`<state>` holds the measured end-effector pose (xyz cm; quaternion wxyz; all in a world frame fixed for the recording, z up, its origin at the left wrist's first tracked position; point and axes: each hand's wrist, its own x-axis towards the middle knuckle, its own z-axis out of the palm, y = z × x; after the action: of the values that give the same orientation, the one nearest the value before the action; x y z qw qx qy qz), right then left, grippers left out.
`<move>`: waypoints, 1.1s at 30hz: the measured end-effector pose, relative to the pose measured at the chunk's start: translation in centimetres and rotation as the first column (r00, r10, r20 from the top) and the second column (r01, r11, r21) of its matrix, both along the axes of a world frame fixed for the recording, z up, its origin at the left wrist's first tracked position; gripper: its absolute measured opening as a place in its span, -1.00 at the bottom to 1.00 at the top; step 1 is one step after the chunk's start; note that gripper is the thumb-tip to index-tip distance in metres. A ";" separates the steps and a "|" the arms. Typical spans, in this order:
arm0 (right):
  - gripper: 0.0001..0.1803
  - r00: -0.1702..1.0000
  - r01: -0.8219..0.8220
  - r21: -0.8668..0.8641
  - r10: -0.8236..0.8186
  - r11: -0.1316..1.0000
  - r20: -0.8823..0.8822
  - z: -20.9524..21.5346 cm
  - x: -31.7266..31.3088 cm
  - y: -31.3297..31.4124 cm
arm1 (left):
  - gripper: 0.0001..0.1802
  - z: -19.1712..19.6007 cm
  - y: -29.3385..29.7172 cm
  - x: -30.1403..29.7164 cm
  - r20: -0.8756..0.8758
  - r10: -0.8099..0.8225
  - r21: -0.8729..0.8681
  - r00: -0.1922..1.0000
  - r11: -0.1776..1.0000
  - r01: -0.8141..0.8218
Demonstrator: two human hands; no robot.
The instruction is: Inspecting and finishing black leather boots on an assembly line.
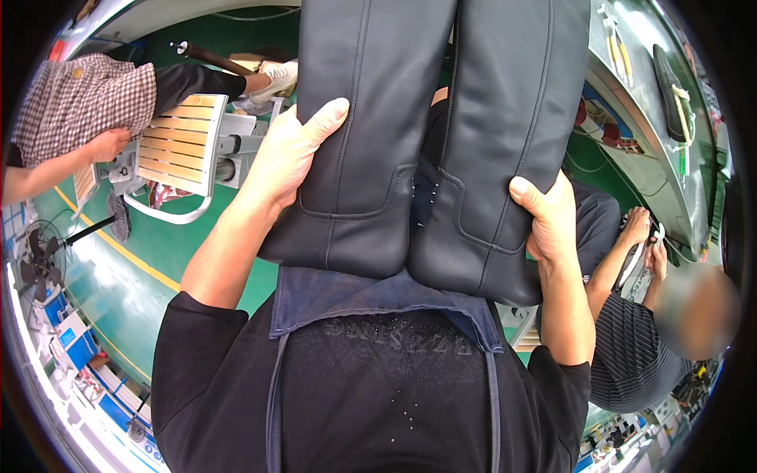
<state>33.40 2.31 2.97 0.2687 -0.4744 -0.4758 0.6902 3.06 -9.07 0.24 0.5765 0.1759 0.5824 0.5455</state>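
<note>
Head view: left boot [363,134] and right boot [509,118], both tall, black and smooth, sit side by side in front of the wearer's chest. Shafts run off the top edge; foot ends are toward the apron [371,296]. Can't tell if they touch it.

Left hand [288,158] is grasping the left boot from the outer side around the lower shaft, thumb on the front face along the seam. Right hand [552,209] has the right boot a bit lower, near the ankle, thumb over the outer edge. Fingers of both mostly hidden behind.

Handling, my read: shafts look soft, will crease or fold if squeezed; foot ends look stiffer, hold shape. Moderate weight, surface probably a bit slick and easy to mark. Best hold is the ankle, just above the stitched panel, flat thumb, no nails.

Around: slatted chair [181,142] and person in checks [87,102] on the left; striped-top co-worker [643,347] and grey desk [643,110] on the right.
</note>
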 end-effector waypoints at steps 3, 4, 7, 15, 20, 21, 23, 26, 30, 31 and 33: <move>-0.18 1.000 -0.004 0.000 0.004 1.000 0.001 0.2 -0.2 0.2 | -0.36 0.2 0.2 0.1 -0.010 0.001 0.014 1.000 1.000 -0.001; -0.18 1.000 -0.003 0.002 0.003 1.000 0.000 0.3 -0.2 0.2 | -0.38 0.4 0.3 0.2 -0.029 0.003 0.022 1.000 1.000 -0.002; -0.21 0.999 0.004 -0.012 -0.005 1.000 -0.051 0.6 -0.4 0.6 | -0.35 0.6 0.3 -0.1 -0.020 0.006 0.029 1.000 1.000 -0.006; -0.19 0.998 0.018 0.073 -0.014 0.997 -0.056 2.4 -0.8 0.4 | -0.35 2.7 0.2 0.2 -0.122 0.048 0.134 0.991 0.991 -0.032; -0.18 0.999 0.029 0.138 -0.023 0.990 -0.047 2.8 -0.4 0.3 | -0.29 2.9 0.0 0.0 -0.242 0.065 0.173 0.968 0.985 -0.022; -0.17 0.998 0.034 0.150 -0.027 0.988 -0.048 2.9 -0.4 0.4 | -0.28 3.0 0.1 -0.1 -0.248 0.058 0.178 0.967 0.984 -0.013; -0.16 0.999 0.030 0.156 -0.024 0.987 -0.039 3.1 -0.3 0.4 | -0.27 3.1 0.1 -0.2 -0.252 0.048 0.182 0.967 0.983 -0.002; -0.14 0.999 0.029 0.178 -0.024 0.984 -0.032 2.7 -0.4 0.8 | -0.29 3.0 0.7 -0.2 -0.254 0.055 0.222 0.966 0.975 0.003; -0.05 0.999 0.009 0.177 0.000 0.984 -0.051 3.2 -1.4 2.3 | -0.27 3.2 1.0 -0.8 -0.170 0.116 0.222 0.979 0.972 -0.077; -0.06 0.997 0.025 0.150 -0.015 0.988 -0.070 3.6 -2.0 3.0 | -0.26 2.5 1.0 -1.3 -0.157 0.112 0.218 0.981 0.973 -0.076; -0.14 0.991 0.043 0.150 -0.024 0.988 -0.131 4.5 -3.0 4.5 | -0.25 1.0 1.2 -1.7 -0.097 0.116 0.252 0.988 0.964 -0.088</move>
<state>30.36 6.80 7.45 0.3460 -0.4148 -0.5006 0.6765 1.32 -7.87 1.25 0.4878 0.2460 0.5495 0.6321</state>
